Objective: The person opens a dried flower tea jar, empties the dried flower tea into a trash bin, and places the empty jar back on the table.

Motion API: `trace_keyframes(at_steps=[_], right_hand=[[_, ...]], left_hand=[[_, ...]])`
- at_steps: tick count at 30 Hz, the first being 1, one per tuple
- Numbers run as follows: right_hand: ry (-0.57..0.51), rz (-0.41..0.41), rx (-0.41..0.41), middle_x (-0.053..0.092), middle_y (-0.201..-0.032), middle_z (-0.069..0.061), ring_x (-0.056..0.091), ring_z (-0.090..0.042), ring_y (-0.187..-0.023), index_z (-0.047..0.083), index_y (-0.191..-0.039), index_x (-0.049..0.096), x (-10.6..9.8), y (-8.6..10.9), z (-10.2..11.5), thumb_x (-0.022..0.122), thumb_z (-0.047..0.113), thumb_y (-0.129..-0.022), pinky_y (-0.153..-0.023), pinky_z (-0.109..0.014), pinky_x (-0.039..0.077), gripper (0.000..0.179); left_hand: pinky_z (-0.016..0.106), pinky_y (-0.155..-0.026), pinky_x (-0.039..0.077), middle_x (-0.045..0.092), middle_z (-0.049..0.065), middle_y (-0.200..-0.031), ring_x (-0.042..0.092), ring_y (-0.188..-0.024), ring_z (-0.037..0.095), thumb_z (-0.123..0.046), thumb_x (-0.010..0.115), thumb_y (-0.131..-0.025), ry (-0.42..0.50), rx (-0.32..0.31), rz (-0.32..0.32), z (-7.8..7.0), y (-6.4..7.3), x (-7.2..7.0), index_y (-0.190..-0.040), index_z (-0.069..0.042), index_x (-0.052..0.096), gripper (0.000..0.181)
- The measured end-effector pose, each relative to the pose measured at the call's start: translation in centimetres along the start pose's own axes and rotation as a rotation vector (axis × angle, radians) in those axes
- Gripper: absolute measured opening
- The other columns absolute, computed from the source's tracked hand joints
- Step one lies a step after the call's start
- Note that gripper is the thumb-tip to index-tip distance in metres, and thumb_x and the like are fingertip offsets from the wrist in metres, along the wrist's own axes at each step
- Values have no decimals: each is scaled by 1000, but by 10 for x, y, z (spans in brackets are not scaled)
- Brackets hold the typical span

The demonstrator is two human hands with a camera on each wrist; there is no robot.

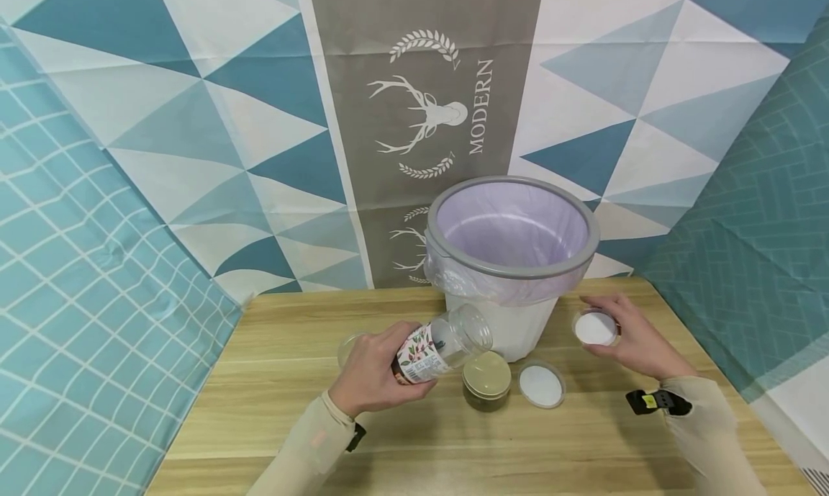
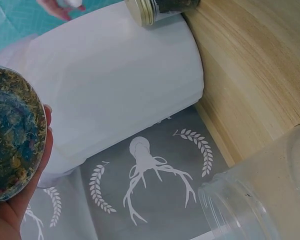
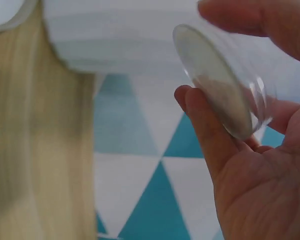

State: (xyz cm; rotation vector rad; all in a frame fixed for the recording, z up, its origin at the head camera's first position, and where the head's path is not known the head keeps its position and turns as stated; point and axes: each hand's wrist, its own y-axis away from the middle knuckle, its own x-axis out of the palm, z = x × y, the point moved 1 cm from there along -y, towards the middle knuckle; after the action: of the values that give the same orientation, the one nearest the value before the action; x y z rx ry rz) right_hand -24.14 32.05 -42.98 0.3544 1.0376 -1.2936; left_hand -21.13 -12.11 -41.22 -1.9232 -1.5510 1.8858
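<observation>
My left hand (image 1: 382, 370) grips a clear jar (image 1: 447, 345) with a floral label, tilted with its uncapped mouth facing right, close in front of the white bin (image 1: 512, 323). Through its base, in the left wrist view, dried herb-like flakes (image 2: 15, 135) show. My right hand (image 1: 631, 337) pinches a small clear round container (image 3: 222, 82) with a white face, between thumb and fingers, to the right of the bin. On the table, a gold-lidded jar (image 1: 487, 373) with dark contents stands beside another clear round container (image 1: 541, 385) with white inside.
The bin has a grey rim (image 1: 518, 269) and a pale lavender liner bag (image 1: 518, 222). A clear jar (image 2: 250, 200), partly hidden by my left hand in the head view, is on the wooden table (image 1: 259, 409). Patterned cloth (image 1: 259, 122) hangs behind and at both sides.
</observation>
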Motion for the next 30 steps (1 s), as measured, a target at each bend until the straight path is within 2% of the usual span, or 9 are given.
trace_keyframes(at_steps=[3,6,10,14,19,25,30], right_hand=[[6,37,57,50,-123,-21,57,-34,-105,-2,-142,56,5,0,-11,90,17,-79,-86,-39,51,74],[11,56,89,49,-123,-23,57,-37,-104,-3,-138,60,12,0,-19,89,21,-82,-86,-50,50,68],[37,76,110,48,-121,-23,56,-38,-105,-3,-134,63,21,1,-30,86,23,-85,-87,-57,49,61],[73,102,87,51,-121,-24,57,-42,-108,-2,-131,64,31,1,-39,86,20,-84,-91,-63,49,56],[105,150,48,54,-119,-25,59,-43,-107,-2,-126,66,41,2,-45,89,17,-79,-90,-62,51,56],[111,205,57,59,-112,-20,61,-32,-98,-1,-122,69,50,3,-51,91,15,-74,-85,-53,54,56],[108,234,54,60,-107,-18,60,-28,-94,0,-116,71,55,3,-54,94,16,-69,-83,-47,53,55]], left_hand=[[14,-58,48,70,-10,-99,61,-71,0,-45,87,-65,-2,0,-1,0,0,0,-121,-18,65,66],[13,-57,48,70,-9,-99,61,-71,0,-45,87,-65,-4,7,-5,-1,0,-1,-121,-17,64,67],[13,-56,47,71,-8,-98,61,-70,0,-45,87,-65,-10,18,-12,-1,0,-2,-122,-16,64,68],[14,-56,47,71,-8,-98,61,-70,1,-46,88,-64,-15,12,-10,-1,0,-2,-122,-16,64,69],[14,-56,48,71,-9,-99,61,-71,0,-46,87,-65,-21,7,-7,0,0,-2,-122,-17,64,68],[13,-56,47,71,-9,-97,60,-70,0,-45,87,-65,-14,13,-10,0,-1,-1,-122,-17,64,68],[12,-56,47,71,-9,-96,60,-69,0,-45,87,-65,-9,11,-8,-1,-1,-1,-121,-17,64,67]])
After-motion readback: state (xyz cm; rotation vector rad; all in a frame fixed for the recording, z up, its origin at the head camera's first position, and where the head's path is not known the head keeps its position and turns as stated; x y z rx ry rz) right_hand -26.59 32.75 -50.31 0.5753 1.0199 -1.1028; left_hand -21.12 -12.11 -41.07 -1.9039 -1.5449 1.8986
